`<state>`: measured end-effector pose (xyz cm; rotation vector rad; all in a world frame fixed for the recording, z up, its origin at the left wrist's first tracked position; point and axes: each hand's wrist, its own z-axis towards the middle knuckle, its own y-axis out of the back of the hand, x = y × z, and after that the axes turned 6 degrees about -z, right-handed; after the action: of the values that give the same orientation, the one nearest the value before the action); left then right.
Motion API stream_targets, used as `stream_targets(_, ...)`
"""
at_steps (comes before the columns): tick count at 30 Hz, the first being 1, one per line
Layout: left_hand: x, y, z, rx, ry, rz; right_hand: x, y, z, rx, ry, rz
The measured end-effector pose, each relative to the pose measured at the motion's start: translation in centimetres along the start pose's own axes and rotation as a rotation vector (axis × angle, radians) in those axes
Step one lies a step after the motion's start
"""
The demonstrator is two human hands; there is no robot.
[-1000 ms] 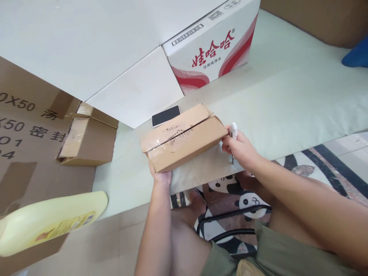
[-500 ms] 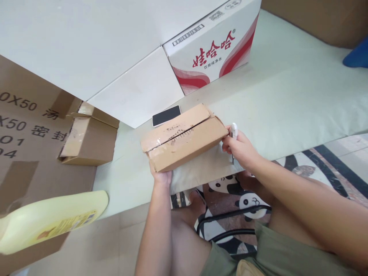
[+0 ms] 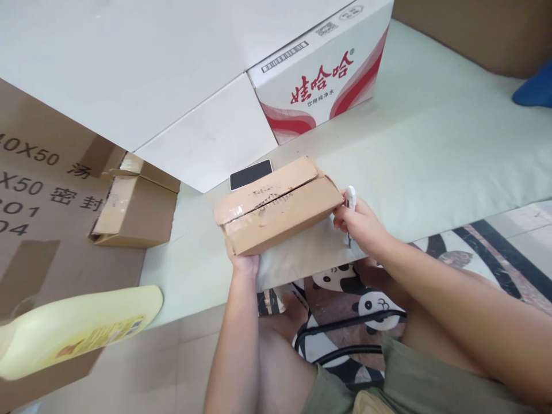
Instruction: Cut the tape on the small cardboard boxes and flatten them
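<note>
A small brown cardboard box (image 3: 282,210) is tilted above the pale green cloth, its lid flaps parted by a narrow slit along the top. Under its near left corner, my left hand (image 3: 245,261) grips the box, with most of the fingers hidden beneath it. At the right end, my right hand (image 3: 356,221) is closed round a white utility knife (image 3: 351,198). The knife's dark blade points down, and the fingertips of that hand touch the box's right corner.
Behind the box lies a dark-screened phone (image 3: 250,175) beside large white cartons (image 3: 321,86). Brown cartons (image 3: 142,213) stand at left, near a yellow bottle (image 3: 81,328). The green cloth (image 3: 435,149) ends at a front edge above my legs. Something blue (image 3: 535,86) sits far right.
Almost nothing differs. The view has shifted slightly, and both hands keep the same hold on the box and the knife.
</note>
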<state>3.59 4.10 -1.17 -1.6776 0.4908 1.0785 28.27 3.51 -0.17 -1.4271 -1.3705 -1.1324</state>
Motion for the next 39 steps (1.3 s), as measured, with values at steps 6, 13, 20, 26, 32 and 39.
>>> stream_targets(6, -0.1, -0.2, 0.2, 0.005, 0.006, 0.007, 0.1, 0.0, 0.0, 0.005, 0.004, -0.015)
stream_targets(13, 0.2, 0.9, 0.2, -0.004, 0.003, 0.006, 0.3, -0.1, 0.0, -0.002, -0.002, -0.009)
stream_targets(20, -0.1, 1.1, 0.2, 0.004, 0.008, 0.028, 0.0, 0.1, 0.0, -0.01, -0.002, -0.012)
stream_targets(26, -0.8, 0.7, -0.3, 0.065, 0.026, 0.004, 0.2, -0.1, 0.0, -0.007, -0.01, -0.027)
stream_targets(32, -1.0, 0.0, -0.1, 0.028, 0.062, -0.021, 0.6, -0.2, -0.1, -0.008, -0.024, -0.038)
stream_targets(39, -1.1, 0.2, -0.1, 0.001, 0.184, -0.014, 0.5, 0.0, 0.0, -0.004, -0.019, -0.034)
